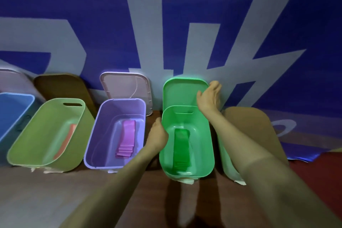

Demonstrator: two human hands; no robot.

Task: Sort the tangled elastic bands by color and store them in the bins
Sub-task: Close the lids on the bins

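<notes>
Green elastic bands (181,146) lie stacked flat in the bottom of the green bin (209,135), between our two hands and a bit nearer us than both. Left hand (157,135) sits against the bin's left rim, knuckles up and fingers hidden, so we cannot tell whether it grips the rim or just rests there. Right hand (209,96) holds the green lid (179,92) by its right edge, thumb on the front face, fingers reaching behind. The lid stands upright behind the bin, leaning on the blue banner (92,5).

Just left of our left hand is the purple bin (92,144) with pink bands (126,139) stacked inside; its pink lid (125,85) is propped upright behind it. Further left is an olive bin (37,135) with an orange band (64,140) along its inner right wall and a brown lid (61,85) behind it. The blue bin (14,113) is at the far left, cut off by the frame.

Under our right forearm is a pale green bin (227,163) with a tan lid (249,126) over it. All the bins sit in a row on the wooden desk (55,200).
</notes>
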